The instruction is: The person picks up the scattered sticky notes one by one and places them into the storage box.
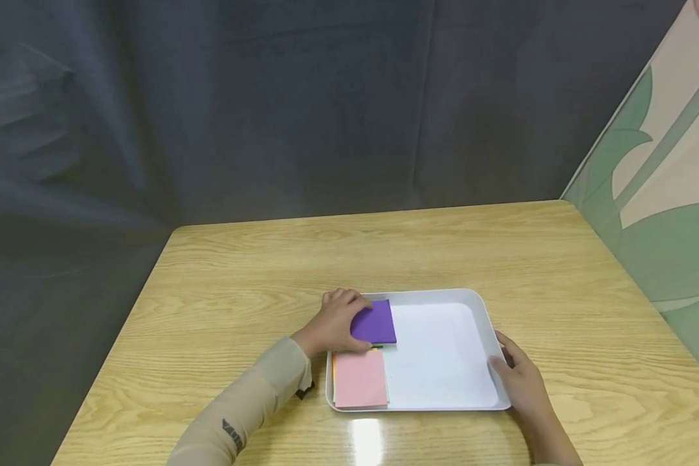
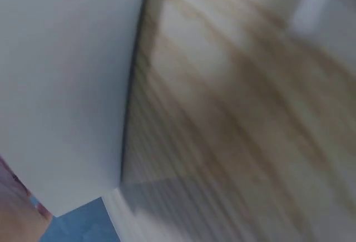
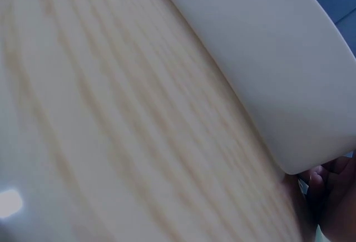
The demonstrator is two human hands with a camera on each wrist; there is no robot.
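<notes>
A shallow white tray [image 1: 437, 356] lies on the wooden table. In its far left corner is a stack of square paper sheets with a purple sheet [image 1: 378, 323] on top. My left hand [image 1: 334, 323] reaches over the tray's left rim and holds this stack between thumb and fingers. Nearer me in the tray lies a second stack, topped by a pink sheet [image 1: 360, 380], with thin coloured edges showing beneath. My right hand [image 1: 520, 375] grips the tray's right rim; in the right wrist view its fingers [image 3: 317, 183] curl by the tray's corner.
Wooden table top [image 1: 239, 272] surrounds the tray. A dark curtain [image 1: 303, 116] hangs behind it, and a wall with painted green leaves [image 1: 676, 246] stands at the right. A small black object [image 1: 305, 391] shows beneath the left cuff.
</notes>
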